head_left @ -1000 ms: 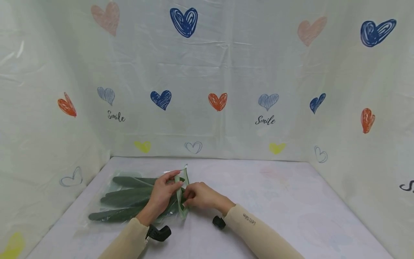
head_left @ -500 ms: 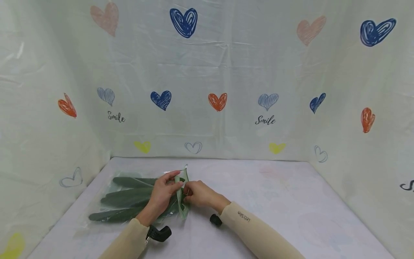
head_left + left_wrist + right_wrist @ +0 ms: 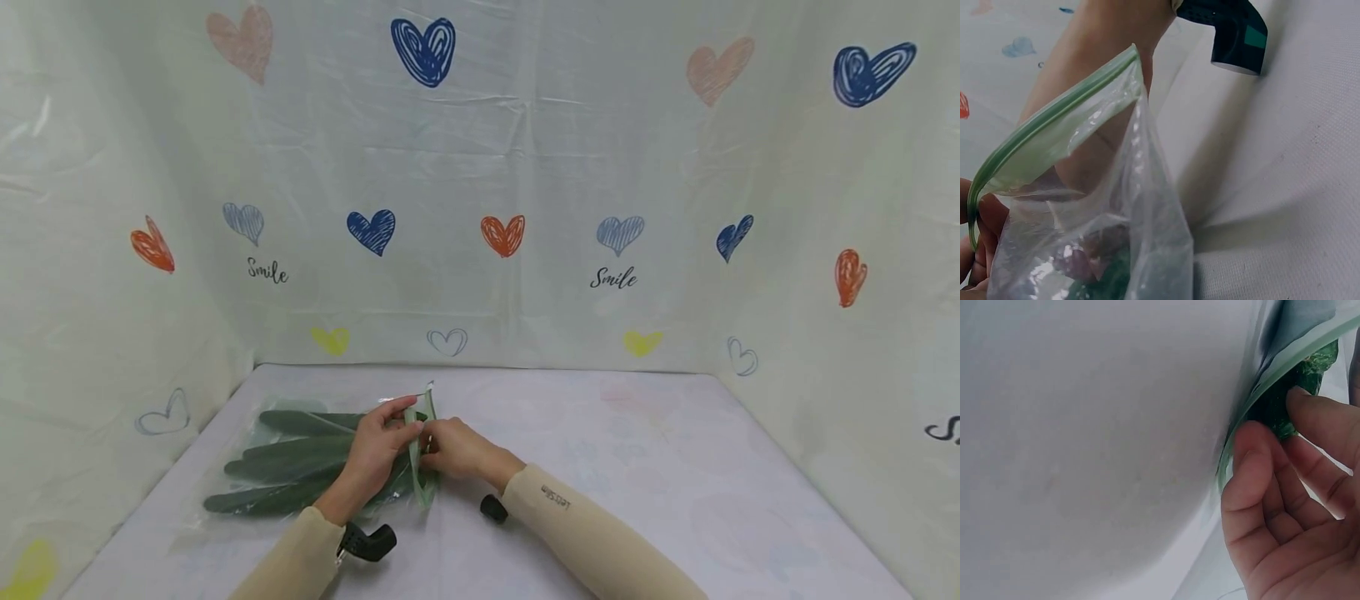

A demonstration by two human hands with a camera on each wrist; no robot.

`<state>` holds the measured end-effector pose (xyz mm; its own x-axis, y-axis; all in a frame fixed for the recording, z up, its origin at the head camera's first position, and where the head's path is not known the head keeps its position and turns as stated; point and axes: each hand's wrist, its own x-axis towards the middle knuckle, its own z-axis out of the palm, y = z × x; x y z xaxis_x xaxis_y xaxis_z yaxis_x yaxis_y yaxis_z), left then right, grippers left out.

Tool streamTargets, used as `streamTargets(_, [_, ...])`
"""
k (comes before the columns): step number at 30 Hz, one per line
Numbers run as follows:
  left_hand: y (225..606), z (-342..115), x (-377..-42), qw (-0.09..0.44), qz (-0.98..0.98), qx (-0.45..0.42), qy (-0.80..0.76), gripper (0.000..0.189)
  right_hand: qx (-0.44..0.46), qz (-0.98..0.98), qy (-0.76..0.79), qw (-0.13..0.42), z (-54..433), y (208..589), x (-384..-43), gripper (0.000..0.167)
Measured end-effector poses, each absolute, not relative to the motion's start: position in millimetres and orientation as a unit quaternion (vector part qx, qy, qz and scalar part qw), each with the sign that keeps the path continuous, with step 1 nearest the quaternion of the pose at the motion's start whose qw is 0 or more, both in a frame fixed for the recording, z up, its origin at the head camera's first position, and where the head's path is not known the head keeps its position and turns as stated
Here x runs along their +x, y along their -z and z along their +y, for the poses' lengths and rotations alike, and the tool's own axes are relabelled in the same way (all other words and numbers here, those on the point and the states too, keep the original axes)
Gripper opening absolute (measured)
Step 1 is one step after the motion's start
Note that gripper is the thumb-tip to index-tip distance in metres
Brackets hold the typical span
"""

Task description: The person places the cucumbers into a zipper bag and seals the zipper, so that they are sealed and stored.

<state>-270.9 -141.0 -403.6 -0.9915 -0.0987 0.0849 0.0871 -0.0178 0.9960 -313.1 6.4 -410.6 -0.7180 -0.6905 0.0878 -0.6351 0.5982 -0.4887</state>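
Several long dark-green cucumbers [image 3: 296, 460] lie side by side inside a clear zip bag [image 3: 1163, 219] with a green seal strip. Thumb and fingers of my left hand [image 3: 375, 446] hold the bag's mouth, which gapes toward the right. My right hand [image 3: 459, 447] reaches into that mouth, its fingertips partly hidden behind the green strip in the head view. In the right wrist view, thumb and fingers pinch the rough stem end of one cucumber [image 3: 1322, 360], just inside the strip.
The bag rests on a white-covered table [image 3: 600, 483], left of its middle. A white curtain [image 3: 555, 183] printed with hearts hangs behind and along both sides. Black camera mounts [image 3: 369, 542] stick out from the wrists.
My right hand has moved slightly left, deeper into the bag's mouth. The middle cucumber has slid a little left inside the bag. My left hand keeps its place.
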Motion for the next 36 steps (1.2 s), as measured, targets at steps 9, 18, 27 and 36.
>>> streamTargets(9, [403, -140, -270, 0.066, -0.704, 0.002, 0.707, 0.044, -0.369, 0.883, 0.283, 0.069, 20, 414, -321, 0.012])
streamTargets(18, [407, -142, -271, 0.049, -0.733, -0.001, 0.678, 0.052, -0.324, 0.895, 0.296, 0.08, 41, 410, -333, 0.012])
streamTargets(27, [408, -139, -265, -0.006, -0.782, -0.043, 0.622, 0.056, -0.295, 0.901, 0.308, 0.083, 51, 412, -346, 0.012])
streamTargets(36, [397, -150, -268, 0.021, -0.828, -0.054, 0.558, 0.045, -0.276, 0.897, 0.339, 0.062, 46, 413, -362, 0.013])
